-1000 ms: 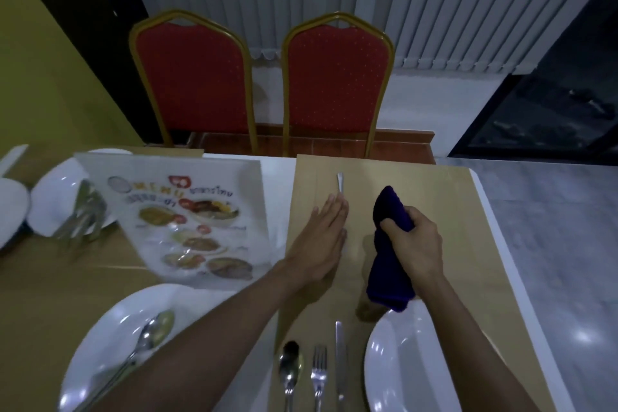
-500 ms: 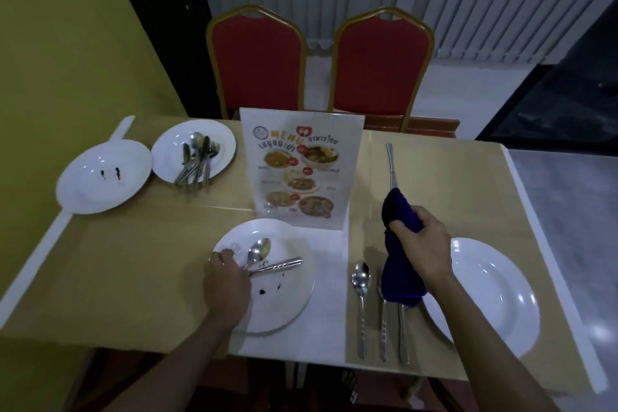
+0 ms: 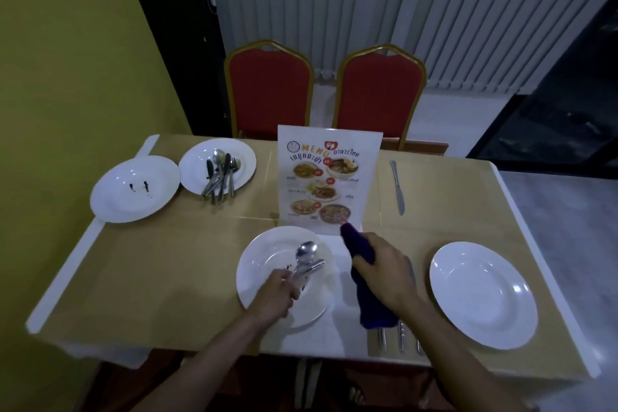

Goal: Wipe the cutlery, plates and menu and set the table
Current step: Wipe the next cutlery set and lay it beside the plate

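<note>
Two far-left plates: stained plate [image 3: 135,189], then plate [image 3: 217,165] heaped with unwiped cutlery [image 3: 219,177]. Near centre, left hand [image 3: 277,294] clamped on handles of spoon [image 3: 305,256] and a second piece over near plate [image 3: 284,274], long axes running up-right toward right hand [image 3: 384,273], fisted round blue cloth [image 3: 363,273] just beside. Likely next: cloth crosses left to spoon; clean plate [image 3: 483,294] far right.

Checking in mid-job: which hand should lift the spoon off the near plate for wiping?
Left. The left hand is already closed on the spoon over the near plate, while the right hand holds the blue cloth.
</note>
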Available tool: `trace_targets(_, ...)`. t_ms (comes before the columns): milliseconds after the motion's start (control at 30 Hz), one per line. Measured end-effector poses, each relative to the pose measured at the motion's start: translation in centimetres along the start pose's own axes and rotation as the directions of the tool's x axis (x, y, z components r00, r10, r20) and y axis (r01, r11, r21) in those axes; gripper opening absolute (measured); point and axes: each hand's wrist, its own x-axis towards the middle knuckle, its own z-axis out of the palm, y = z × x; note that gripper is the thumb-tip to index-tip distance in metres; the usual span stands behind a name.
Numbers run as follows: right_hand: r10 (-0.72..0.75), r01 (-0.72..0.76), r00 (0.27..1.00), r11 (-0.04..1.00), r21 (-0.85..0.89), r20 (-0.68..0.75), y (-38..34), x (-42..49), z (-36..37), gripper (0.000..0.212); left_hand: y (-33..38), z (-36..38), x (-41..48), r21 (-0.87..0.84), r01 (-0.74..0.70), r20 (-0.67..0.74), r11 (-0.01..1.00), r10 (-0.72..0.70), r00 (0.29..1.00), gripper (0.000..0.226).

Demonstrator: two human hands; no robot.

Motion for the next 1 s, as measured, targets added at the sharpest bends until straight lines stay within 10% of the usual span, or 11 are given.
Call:
trace_targets(133,-0.389,0.43,0.903,0.839,-0.334,0.185,-1.6,-1.5,1.2,0.059,2.2,1.6,-4.2,-0.138,-0.096,0.033,0.986,0.101,0.994,0.029)
trace_targets(733,-0.422,0.309,0.899,0.805,-0.507,-0.121,-2.6,-1.1,-3.3,0.069,4.9,0.9,-6.7,-0.098,-0.268,-0.038,0.958,0.266,0.963,0.037)
trace_targets(933,0.031,0.066,0.924,0.969,0.238,-0.381,-3.2,1.1,-5.7,0.046,6.8,0.5,-6.3,-0.077,-0.172,-0.03,0.982,0.17,0.985,0.025)
trace_targets(1000,-0.126,0.185,0.897,0.978,0.1,-0.424,-4.5,-0.1,-5.6,0.049,7.0,0.7,-6.7,0.011,-0.237,-0.054,0.971,0.238,0.97,0.017)
